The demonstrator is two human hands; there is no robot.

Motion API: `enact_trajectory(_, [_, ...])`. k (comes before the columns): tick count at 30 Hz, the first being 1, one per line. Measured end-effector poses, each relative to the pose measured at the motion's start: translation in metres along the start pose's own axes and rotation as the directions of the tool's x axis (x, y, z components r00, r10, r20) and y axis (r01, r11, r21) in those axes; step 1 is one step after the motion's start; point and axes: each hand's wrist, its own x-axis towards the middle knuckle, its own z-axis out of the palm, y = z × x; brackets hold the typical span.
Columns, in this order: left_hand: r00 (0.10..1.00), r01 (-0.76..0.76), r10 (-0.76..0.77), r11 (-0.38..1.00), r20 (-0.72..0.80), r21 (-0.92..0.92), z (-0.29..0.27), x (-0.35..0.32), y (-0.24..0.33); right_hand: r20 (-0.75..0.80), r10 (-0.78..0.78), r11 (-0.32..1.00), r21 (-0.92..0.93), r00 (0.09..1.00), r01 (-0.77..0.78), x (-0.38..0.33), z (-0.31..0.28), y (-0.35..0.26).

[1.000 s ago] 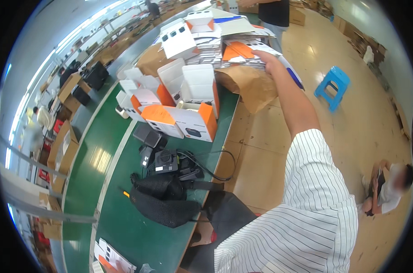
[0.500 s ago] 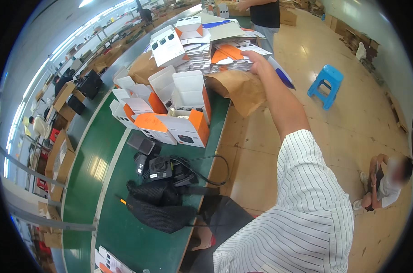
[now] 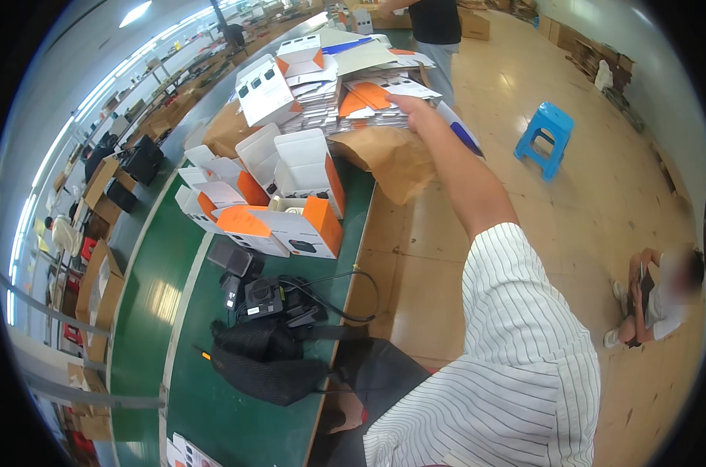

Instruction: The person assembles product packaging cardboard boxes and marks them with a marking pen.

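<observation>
My right arm, in a white pinstriped sleeve, stretches out to a tall stack of folded-flat white cartons. At the stack's right side my right hand closes its fingers at the edge of an orange and white flat carton. The far side of the fingers is hidden. Brown wrapping paper hangs below the hand, over the table edge. Several opened white and orange boxes stand nearer on the green table; a pale item shows inside one. My left hand is out of view.
Black devices with a looped cable and a black mesh bag lie on the table. A blue stool stands on the floor to the right. One person crouches at the right; another stands beyond the stack.
The whole view has shifted slightly, so the stack and boxes appear further left. My right hand stays at the orange and white carton.
</observation>
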Motion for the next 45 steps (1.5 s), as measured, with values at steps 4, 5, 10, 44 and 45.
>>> enact_trajectory(4, [0.995, 0.095, -0.095, 0.995, -0.001, -0.003, -0.013, 0.001, -0.002, -0.068, -0.177, 0.961, -0.226, 0.982, 0.158, -0.025, 0.039, 0.022])
enact_trajectory(5, [0.992, 0.122, -0.120, 0.991, 0.031, -0.063, -0.006, 0.009, 0.004, 0.006, -0.156, 0.981, -0.117, 0.988, 0.155, -0.019, 0.020, 0.009])
enact_trajectory(10, [0.995, 0.101, -0.099, 0.993, 0.031, -0.060, -0.026, 0.018, 0.055, 0.151, -0.096, 0.968, -0.215, 0.984, 0.127, -0.077, 0.021, -0.002])
enact_trajectory(44, [0.896, -0.125, 0.235, 0.947, -0.377, 0.295, -0.028, 0.069, 0.044, -0.110, -0.238, 0.844, 0.469, 0.965, 0.261, 0.206, -0.035, -0.112])
enact_trajectory(45, [0.892, -0.132, 0.243, 0.947, -0.381, 0.294, -0.028, 0.065, 0.041, 0.011, -0.222, 0.803, 0.569, 0.975, 0.177, 0.202, -0.033, -0.108])
